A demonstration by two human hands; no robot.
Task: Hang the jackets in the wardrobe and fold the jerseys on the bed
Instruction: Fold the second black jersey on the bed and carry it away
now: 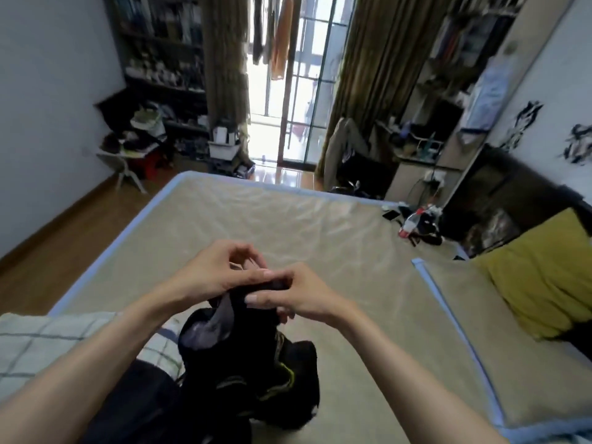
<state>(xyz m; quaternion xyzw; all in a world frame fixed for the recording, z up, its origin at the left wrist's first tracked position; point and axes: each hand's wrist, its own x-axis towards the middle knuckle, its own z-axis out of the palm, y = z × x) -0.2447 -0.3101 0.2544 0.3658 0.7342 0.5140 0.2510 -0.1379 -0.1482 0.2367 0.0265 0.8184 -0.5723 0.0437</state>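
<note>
A black garment (256,373) with yellow-green trim and a grey inner lining hangs over the near part of the bed (250,219). My left hand (214,274) and my right hand (294,296) meet at its top edge, and both pinch the dark fabric between fingers and thumb. The garment's lower part bunches on the mat below my hands. Whether it is a jacket or a jersey cannot be told.
A checked cloth (48,344) lies at the near left. A yellow pillow (541,277) sits at the right. A phone (391,215) and a bottle (411,223) lie at the bed's far right corner. Shelves and a balcony door stand beyond.
</note>
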